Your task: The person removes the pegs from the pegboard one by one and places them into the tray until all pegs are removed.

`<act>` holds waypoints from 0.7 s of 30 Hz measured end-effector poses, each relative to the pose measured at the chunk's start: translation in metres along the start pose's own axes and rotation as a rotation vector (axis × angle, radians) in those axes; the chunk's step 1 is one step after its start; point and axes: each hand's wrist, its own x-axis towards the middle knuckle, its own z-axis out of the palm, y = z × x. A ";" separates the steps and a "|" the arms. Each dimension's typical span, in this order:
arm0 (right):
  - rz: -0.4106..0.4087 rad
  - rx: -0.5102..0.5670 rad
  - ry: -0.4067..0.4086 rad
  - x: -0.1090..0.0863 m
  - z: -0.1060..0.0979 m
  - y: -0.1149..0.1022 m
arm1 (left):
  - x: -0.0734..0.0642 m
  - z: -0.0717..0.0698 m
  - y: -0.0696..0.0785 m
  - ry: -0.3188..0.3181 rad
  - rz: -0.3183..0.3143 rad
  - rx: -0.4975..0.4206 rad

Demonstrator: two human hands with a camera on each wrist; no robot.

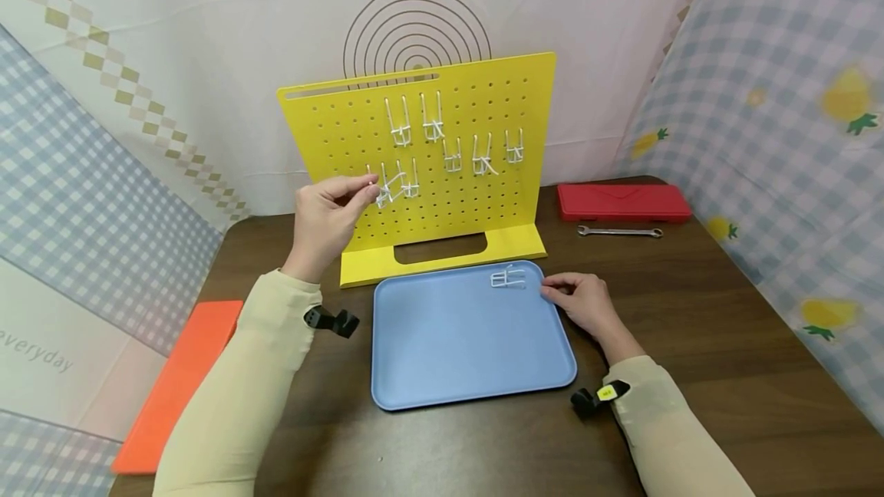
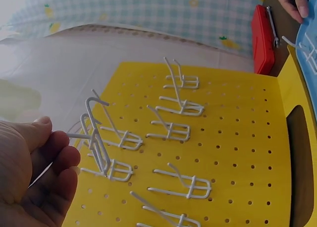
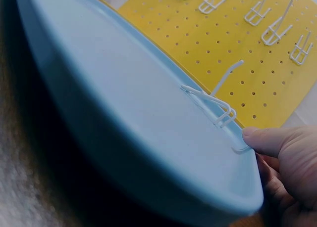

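My left hand (image 1: 323, 222) pinches the prong of a white wire pegboard hook (image 2: 96, 138) between thumb and fingertips. The hook is held in front of the yellow pegboard (image 1: 476, 202), apart from its face as far as the left wrist view shows. Several similar white hooks (image 1: 481, 156) are mounted across the board. One more loose hook (image 1: 507, 278) lies near the far right corner of the blue tray (image 1: 470, 343). With its thumb on the rim and its fingers outside it, my right hand (image 1: 585, 302) grips the tray's right edge.
A red case (image 1: 624, 202) lies right of the board, with a wrench (image 1: 619, 232) in front of it. An orange flat object (image 1: 181, 386) lies at the table's left edge. Patterned cloth hangs behind and at both sides.
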 end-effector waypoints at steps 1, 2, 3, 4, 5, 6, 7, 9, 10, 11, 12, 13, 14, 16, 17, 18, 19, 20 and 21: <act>-0.002 0.000 0.001 0.000 0.000 0.000 | -0.003 0.001 0.005 -0.005 0.001 -0.003; -0.004 -0.001 0.001 0.000 0.001 0.000 | -0.006 0.002 0.010 -0.008 0.002 -0.006; -0.005 -0.002 0.002 0.000 0.001 0.000 | -0.008 0.003 0.014 -0.010 0.003 -0.007; -0.006 -0.003 0.002 0.001 0.001 0.001 | -0.011 0.004 0.018 -0.013 0.004 -0.010; -0.006 -0.004 0.003 0.001 0.001 0.001 | -0.014 0.005 0.022 -0.016 0.009 -0.013; -0.005 -0.006 0.003 0.001 0.001 0.001 | -0.017 0.007 0.021 -0.018 0.014 -0.016; -0.005 -0.008 0.002 0.001 0.001 0.002 | -0.019 0.009 0.020 -0.019 0.018 -0.015; -0.005 -0.011 0.003 0.002 0.001 0.003 | -0.025 0.012 0.016 -0.020 0.021 -0.011; -0.005 -0.012 0.002 0.002 0.001 0.003 | -0.028 0.014 0.015 -0.023 0.023 -0.009; -0.006 -0.012 0.003 0.002 0.001 0.003 | -0.031 0.016 0.013 -0.025 0.024 -0.001; -0.007 -0.013 0.002 0.002 0.001 0.004 | -0.033 0.019 0.011 -0.028 0.022 0.004; -0.007 -0.012 0.001 0.002 0.001 0.004 | -0.035 0.021 0.009 -0.030 0.018 0.008; -0.007 -0.012 0.000 0.002 0.001 0.004 | -0.037 0.023 0.008 -0.033 0.014 0.012; -0.006 -0.012 -0.001 0.002 0.001 0.004 | -0.041 0.027 0.005 -0.038 0.011 0.015; -0.005 -0.011 0.000 0.002 0.001 0.004 | -0.043 0.029 0.003 -0.040 0.008 0.018; -0.005 -0.011 -0.001 0.002 0.001 0.003 | -0.044 0.031 0.002 -0.042 0.005 0.015; -0.005 -0.010 0.000 0.002 0.001 0.003 | -0.046 0.033 0.000 -0.045 0.003 0.015; -0.005 -0.009 0.001 0.002 0.001 0.003 | -0.047 0.034 -0.002 -0.046 0.000 0.012; -0.006 -0.008 0.002 0.002 0.002 0.003 | -0.049 0.036 -0.003 -0.050 -0.007 0.008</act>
